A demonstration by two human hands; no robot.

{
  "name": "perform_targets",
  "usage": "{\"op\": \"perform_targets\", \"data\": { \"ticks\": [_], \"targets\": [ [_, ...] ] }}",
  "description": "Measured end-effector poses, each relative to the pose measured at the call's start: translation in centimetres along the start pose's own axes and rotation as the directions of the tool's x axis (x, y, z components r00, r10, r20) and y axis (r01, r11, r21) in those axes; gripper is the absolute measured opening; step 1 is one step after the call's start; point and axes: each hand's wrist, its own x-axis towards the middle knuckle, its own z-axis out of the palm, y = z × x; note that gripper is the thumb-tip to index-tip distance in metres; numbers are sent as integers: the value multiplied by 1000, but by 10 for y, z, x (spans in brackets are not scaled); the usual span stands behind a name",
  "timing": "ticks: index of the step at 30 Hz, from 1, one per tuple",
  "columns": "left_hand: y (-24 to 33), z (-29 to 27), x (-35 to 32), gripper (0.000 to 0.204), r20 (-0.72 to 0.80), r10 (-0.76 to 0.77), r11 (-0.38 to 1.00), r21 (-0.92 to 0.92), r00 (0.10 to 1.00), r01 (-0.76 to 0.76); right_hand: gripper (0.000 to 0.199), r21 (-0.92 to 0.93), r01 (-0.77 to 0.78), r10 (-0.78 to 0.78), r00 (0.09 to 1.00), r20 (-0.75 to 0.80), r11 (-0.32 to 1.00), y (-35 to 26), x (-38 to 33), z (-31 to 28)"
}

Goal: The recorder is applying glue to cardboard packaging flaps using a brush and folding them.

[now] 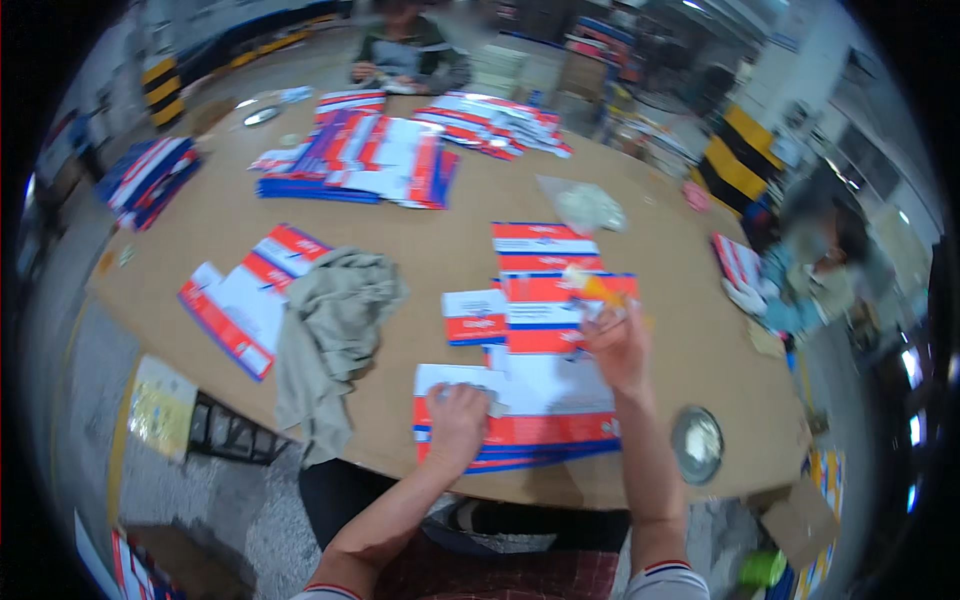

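A flat, unfolded carton blank (562, 385) in white, red and blue lies on top of others at the table's near edge. My left hand (458, 422) rests on its left flap, fingers curled down around a small greyish thing I cannot make out. Over the blank's upper right, my right hand (617, 345) is closed on a small yellow-orange thing with a pale tip (598, 288); blur hides its kind. To the right of my right forearm sits a round grey dish (682, 462) with a white substance in it.
A crumpled grey-green cloth (340, 330) partly covers another carton blank (240, 305) at left. Stacked cartons (350, 165) fill the table's far side. A clear plastic bag (590, 207) lies at far right. Co-workers sit across (408, 50) and at right (810, 265).
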Motion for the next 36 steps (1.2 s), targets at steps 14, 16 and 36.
{"op": "perform_targets", "data": {
  "ticks": [14, 16, 36],
  "targets": [
    [10, 5, 2, 17, -80, -6, 999, -36, 997, 3, 28, 323, 1, 41, 992, -122, 946, 32, -215, -52],
    [8, 8, 1, 17, -88, 18, 998, -51, 996, -22, 32, 364, -39, 85, 990, -109, 931, 29, -214, -41],
    [3, 4, -4, 12, -117, 1, 1000, -23, 993, -4, 15, 296, -176, 230, 960, -159, 939, 65, -211, 14]
  ]
}}
